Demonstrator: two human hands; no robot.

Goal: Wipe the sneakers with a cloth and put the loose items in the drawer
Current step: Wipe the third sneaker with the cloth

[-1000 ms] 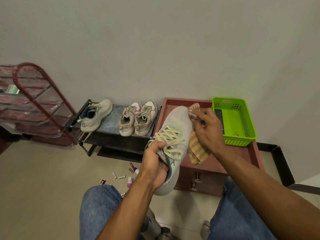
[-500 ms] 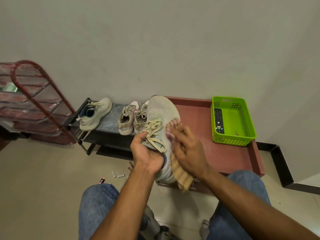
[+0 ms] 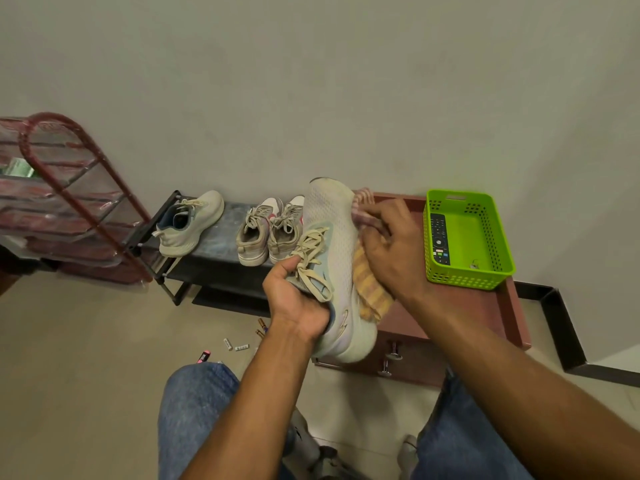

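My left hand [image 3: 298, 299] grips a pale grey sneaker [image 3: 337, 265] at its collar and holds it up, toe pointing away. My right hand [image 3: 391, 251] presses a striped orange and pink cloth [image 3: 370, 289] against the sneaker's right side. The matching grey sneaker [image 3: 190, 226] and a beige pair with pink trim [image 3: 266, 230] stand on a low black shoe rack [image 3: 214, 244]. Several batteries [image 3: 237, 345] and a pink item [image 3: 203, 356] lie loose on the floor. Under my hands stands a brown drawer unit [image 3: 485, 306] with metal knobs [image 3: 394, 351].
A green plastic basket [image 3: 498, 237] on the drawer unit holds a black remote [image 3: 439, 239] and a small key. A red wire rack [image 3: 69, 195] wrapped in plastic leans at the left. A black metal frame [image 3: 568, 327] runs along the floor at the right. My knees are below.
The sneaker has swung back right and turned. My right hand with the cloth has moved from the laces to the sneaker's right side near the toe.
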